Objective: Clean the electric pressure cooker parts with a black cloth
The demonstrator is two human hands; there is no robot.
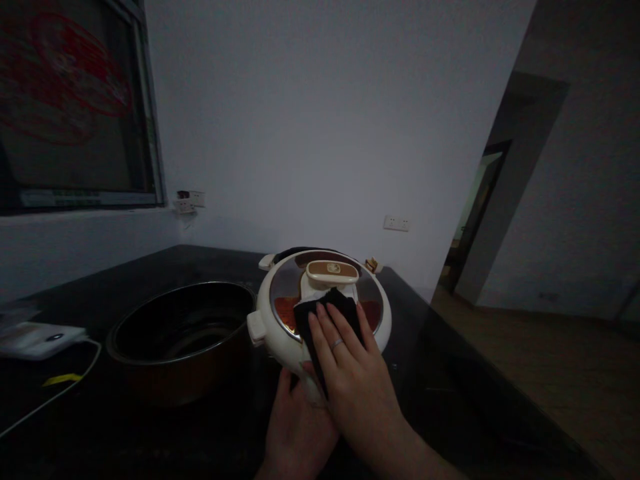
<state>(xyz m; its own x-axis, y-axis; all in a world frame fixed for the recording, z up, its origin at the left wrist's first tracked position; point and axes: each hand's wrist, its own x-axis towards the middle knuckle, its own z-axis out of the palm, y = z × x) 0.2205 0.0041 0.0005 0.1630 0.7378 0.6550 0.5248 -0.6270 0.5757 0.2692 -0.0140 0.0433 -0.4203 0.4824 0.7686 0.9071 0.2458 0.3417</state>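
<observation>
In front of me is a cream pressure cooker lid (285, 343) with a shiny brown top and a raised brown handle (333, 272); it is tilted towards me. My left hand (300, 427) grips its near edge from below, the fingers partly hidden under the rim. Spread over a black cloth (306, 320), my right hand (345, 353) presses it flat against the lid's top, just on the near side of the handle. A ring shows on one finger. Left of the lid stands a round, dark-lined pot (183, 360) with a brownish outside.
A black countertop (210, 440) runs back to a white wall. At far left lie a white device (43, 340), its white cable and a yellow strip (63, 379). Wall sockets (397, 223) sit behind. The counter's right edge drops to a wooden floor (550, 353).
</observation>
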